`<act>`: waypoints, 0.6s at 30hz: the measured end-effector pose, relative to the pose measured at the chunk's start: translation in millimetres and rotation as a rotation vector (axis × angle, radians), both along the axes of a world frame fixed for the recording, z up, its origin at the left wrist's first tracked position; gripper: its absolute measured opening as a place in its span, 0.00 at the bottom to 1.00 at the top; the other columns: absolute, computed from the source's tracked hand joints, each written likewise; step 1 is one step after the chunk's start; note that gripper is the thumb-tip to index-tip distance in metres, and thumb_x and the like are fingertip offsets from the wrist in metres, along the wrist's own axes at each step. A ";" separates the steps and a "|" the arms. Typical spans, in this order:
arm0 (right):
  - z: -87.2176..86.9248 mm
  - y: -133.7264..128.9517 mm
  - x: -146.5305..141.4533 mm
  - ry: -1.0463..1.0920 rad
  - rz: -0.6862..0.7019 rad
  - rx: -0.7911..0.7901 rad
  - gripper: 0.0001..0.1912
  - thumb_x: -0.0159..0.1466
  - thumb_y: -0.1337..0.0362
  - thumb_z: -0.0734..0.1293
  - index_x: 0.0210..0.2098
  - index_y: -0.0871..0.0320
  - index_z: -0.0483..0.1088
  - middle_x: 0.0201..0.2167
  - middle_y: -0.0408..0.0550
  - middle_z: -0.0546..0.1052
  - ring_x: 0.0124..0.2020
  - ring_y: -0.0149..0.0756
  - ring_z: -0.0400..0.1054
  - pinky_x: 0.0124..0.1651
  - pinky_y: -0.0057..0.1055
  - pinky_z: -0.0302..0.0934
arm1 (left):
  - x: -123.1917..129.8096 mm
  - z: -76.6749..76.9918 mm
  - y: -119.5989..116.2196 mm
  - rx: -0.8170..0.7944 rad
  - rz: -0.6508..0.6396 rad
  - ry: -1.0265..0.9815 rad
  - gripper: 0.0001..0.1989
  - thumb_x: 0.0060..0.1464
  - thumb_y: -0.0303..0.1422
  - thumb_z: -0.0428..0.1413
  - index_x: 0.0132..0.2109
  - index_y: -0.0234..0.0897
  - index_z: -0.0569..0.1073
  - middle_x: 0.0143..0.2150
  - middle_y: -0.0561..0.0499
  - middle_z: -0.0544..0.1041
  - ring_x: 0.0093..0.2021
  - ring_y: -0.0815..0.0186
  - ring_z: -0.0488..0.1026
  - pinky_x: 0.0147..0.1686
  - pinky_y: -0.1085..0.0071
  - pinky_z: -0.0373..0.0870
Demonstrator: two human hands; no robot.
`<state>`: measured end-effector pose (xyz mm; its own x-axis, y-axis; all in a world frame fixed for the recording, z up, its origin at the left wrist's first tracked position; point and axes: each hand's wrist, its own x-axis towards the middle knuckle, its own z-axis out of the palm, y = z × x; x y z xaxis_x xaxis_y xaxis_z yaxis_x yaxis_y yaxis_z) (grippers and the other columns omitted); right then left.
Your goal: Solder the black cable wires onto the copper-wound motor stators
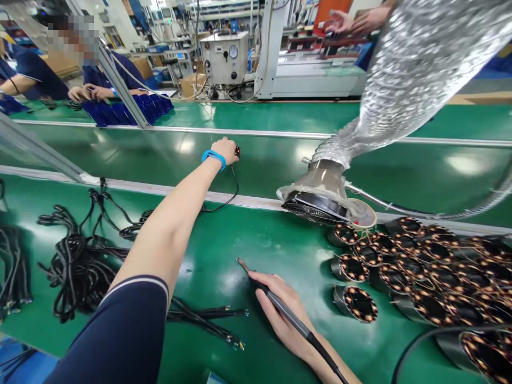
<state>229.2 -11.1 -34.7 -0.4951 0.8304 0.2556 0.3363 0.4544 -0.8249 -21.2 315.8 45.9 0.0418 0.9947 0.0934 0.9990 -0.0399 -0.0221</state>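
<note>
My left hand [226,150], a blue band at its wrist, reaches across to the far green strip. Its fingers are closed on a motor stator [237,152], of which only a small dark and copper edge shows. From there a black cable [237,186] hangs down over the pale rail. My right hand [284,306] grips a soldering iron [288,316] like a pen, its tip pointing up and left above the green bench. Right of that hand, a single stator [356,304] with copper windings lies beside many similar ones.
Bundles of black cables [82,261] lie at left, and stripped cable ends [230,336] near the front. A fume extractor [320,194] on a silver duct [420,74] hangs at right. Rows of stators [444,272] fill the right side. Co-workers sit beyond the rail [256,200].
</note>
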 end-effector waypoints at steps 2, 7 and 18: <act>1.5 1.1 -0.9 -0.029 0.006 -0.006 0.16 0.68 0.67 0.61 0.54 0.49 0.66 0.42 0.46 0.80 0.38 0.36 0.74 0.44 0.36 0.68 | 2.9 -15.0 10.7 -0.029 0.011 -0.060 0.21 0.55 0.41 0.59 0.49 0.28 0.77 0.50 0.36 0.73 0.49 0.51 0.71 0.49 0.59 0.67; 1.0 1.9 -1.2 -0.051 0.003 0.002 0.18 0.67 0.68 0.62 0.55 0.47 0.66 0.41 0.45 0.80 0.38 0.36 0.75 0.48 0.39 0.67 | -8.0 -19.2 11.9 0.142 -0.027 -0.161 0.24 0.59 0.43 0.55 0.54 0.26 0.72 0.54 0.35 0.69 0.52 0.52 0.69 0.51 0.56 0.63; 1.4 -6.5 3.2 0.074 -0.203 0.024 0.15 0.66 0.67 0.62 0.52 0.50 0.69 0.43 0.45 0.80 0.42 0.37 0.76 0.46 0.35 0.69 | -131.0 23.2 -163.4 -0.502 -0.136 -0.013 0.33 0.39 0.56 0.62 0.45 0.32 0.77 0.39 0.49 0.80 0.39 0.61 0.75 0.41 0.72 0.64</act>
<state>232.4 -17.7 -33.3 -0.2971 0.9045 0.3059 0.3618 0.4031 -0.8406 -152.2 152.4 69.0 0.1762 0.9029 -0.3920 0.9840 -0.1722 0.0456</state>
